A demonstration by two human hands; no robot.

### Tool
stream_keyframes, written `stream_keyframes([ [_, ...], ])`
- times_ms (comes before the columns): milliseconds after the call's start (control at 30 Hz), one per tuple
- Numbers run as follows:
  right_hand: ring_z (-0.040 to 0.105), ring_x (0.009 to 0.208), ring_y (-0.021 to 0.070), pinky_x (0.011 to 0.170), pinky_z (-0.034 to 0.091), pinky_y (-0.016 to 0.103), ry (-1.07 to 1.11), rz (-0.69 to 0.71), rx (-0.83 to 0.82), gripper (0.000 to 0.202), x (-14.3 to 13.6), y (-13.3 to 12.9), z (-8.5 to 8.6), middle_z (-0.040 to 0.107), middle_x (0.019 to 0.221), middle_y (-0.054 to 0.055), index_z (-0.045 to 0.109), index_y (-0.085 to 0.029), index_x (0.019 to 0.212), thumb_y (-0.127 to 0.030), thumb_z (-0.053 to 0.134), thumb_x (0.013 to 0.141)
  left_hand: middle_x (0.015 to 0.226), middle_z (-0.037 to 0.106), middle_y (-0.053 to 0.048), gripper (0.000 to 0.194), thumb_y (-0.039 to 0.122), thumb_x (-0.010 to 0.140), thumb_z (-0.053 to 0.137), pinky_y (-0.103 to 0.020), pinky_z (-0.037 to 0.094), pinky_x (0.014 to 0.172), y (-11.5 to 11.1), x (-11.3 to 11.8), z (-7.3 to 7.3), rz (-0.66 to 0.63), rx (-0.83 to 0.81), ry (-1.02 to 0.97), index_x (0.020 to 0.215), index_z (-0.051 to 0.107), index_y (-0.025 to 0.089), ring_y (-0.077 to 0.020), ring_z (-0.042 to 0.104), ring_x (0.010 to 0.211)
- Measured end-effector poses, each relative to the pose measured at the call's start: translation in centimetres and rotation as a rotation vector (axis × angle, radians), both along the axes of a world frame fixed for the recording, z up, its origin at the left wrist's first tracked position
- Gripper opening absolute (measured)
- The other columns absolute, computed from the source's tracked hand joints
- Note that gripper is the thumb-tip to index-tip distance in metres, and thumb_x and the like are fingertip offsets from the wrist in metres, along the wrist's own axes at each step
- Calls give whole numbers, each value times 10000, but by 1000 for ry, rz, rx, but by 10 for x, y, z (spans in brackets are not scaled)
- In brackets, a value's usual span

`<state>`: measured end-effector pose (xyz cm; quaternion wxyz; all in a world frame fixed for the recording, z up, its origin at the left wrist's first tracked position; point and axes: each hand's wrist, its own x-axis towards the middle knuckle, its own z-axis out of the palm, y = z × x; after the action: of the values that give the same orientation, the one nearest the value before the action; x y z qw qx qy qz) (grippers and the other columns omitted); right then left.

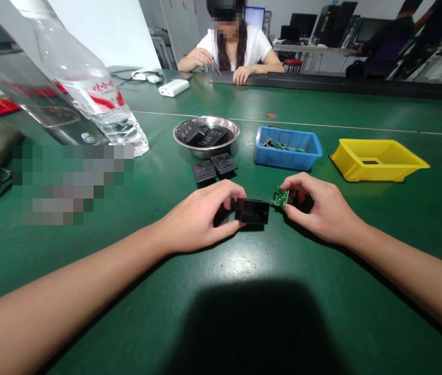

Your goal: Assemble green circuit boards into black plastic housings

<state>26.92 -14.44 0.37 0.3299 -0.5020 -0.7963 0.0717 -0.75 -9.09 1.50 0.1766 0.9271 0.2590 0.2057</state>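
Between the thumb and fingers of my left hand (pixel 201 216) is a black plastic housing (pixel 255 212), its open side turned toward me. My right hand (pixel 318 205) pinches a small green circuit board (pixel 281 197) by its edges, close to the housing's right end. Whether board and housing touch, I cannot tell. Beyond my left hand lie two black plastic casings (pixel 215 167) side by side on the green table (pixel 221 291). Some fingers of both hands are hidden behind what they hold.
A metal bowl (pixel 206 152) holds black casings. Right of it stand a blue bin (pixel 288 157) with circuit boards and a yellow bin (pixel 379 169). A water bottle (pixel 103 99) and a dark flask (pixel 49 99) rise at left. Across the table, a person (pixel 258 47) sits near a white box (pixel 174 88).
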Motion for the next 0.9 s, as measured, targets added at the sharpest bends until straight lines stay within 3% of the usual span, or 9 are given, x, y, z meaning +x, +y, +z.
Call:
stream_keyframes([
  [267, 635, 760, 192, 711, 510, 315, -1, -10, -13, 281, -1, 0, 0, 686, 906, 41, 645, -222, 1118, -201, 638, 838, 1283, 721, -128, 311, 307, 859, 690, -358, 558, 954, -6, 4, 5, 41, -166, -228, 1042, 453, 223, -242, 706, 1179],
  [400, 634, 764, 194, 718, 509, 315, -18, -3, -1, 268, 0, 0, 0, 679, 900, 46, 661, -207, 1120, -202, 637, 853, 1238, 747, -103, 333, 307, 872, 668, -322, 562, 906, -7, 4, 3, 64, -217, -255, 1071, 409, 238, -209, 740, 1087],
  [567, 629, 762, 190, 728, 510, 320, -42, 3, 5, 264, 1, 0, -1, 681, 904, 48, 661, -191, 1127, -209, 638, 865, 1046, 732, -18, 320, 290, 865, 691, -257, 530, 768, -8, 5, 4, 106, -28, -166, 1139, 551, 204, -144, 687, 838],
  [733, 631, 761, 194, 724, 512, 323, -50, -2, 6, 248, 1, 0, 0, 684, 899, 45, 655, -202, 1109, -207, 628, 862, 1035, 720, -40, 213, 238, 902, 688, -269, 528, 870, -6, 7, 7, 22, 67, -159, 1105, 659, 181, -164, 671, 940],
  [900, 634, 752, 192, 715, 511, 321, -56, -3, 0, 240, 0, 0, 1, 687, 900, 46, 651, -205, 1103, -210, 625, 864, 1097, 680, -73, 303, 187, 892, 668, -284, 537, 930, -5, 5, 3, 5, 97, -182, 1193, 694, 171, -183, 669, 1023],
])
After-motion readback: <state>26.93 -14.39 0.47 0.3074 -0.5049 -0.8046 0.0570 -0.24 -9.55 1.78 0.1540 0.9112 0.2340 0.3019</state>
